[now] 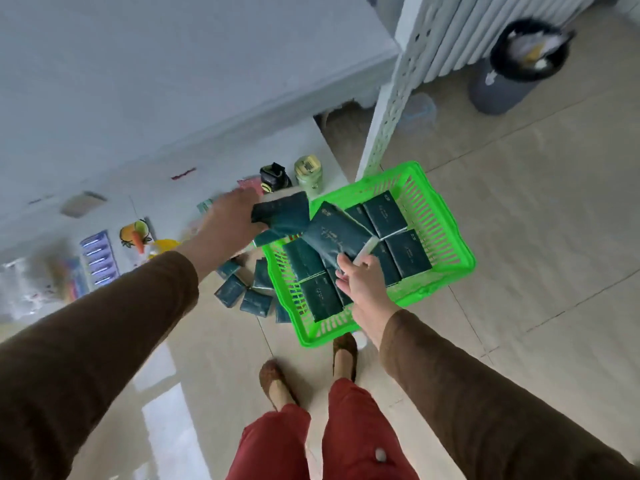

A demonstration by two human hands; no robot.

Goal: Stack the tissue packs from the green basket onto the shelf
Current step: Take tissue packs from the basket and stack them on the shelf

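Basket (446,237) showing bright green, slotted walls. Packs (408,252) showing dark teal with pale lettering. Sleeves (104,327) reading brown; trousers (349,441) rust red; floor (536,202) pale beige tile; bin (498,88) grey.

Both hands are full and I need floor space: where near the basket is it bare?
Bare tile lies right of the green basket, toward the bin. Left of it loose packs crowd the floor; feet stand just before it.

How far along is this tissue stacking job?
Partway at most. The left hand holds one dark pack and the right hand grips another. Several packs remain in the green basket, and a few loose packs lie on the floor beside it.
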